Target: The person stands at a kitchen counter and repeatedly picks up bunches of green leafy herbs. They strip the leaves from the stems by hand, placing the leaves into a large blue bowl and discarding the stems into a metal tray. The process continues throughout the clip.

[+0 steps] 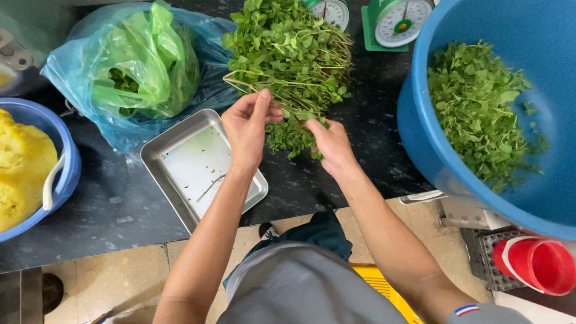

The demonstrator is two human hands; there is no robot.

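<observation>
Here, left hand (247, 123) pinches stems of the herb bunch (291, 51) at twelve o'clock; right hand (330, 143) grips a leafy sprig, likely to strip it; steel tray (180, 135) at eight.

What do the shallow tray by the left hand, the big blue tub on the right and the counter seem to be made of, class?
Tray: probably stainless steel, a dull silver sheen with a rolled rim.
Big blue tub: likely plastic, one even colour, smooth and slightly glossy.
Counter: looks like dark polished stone, black with pale flecks, though laminate is possible.
The left hand is beside the tray, holding herb stems.
</observation>
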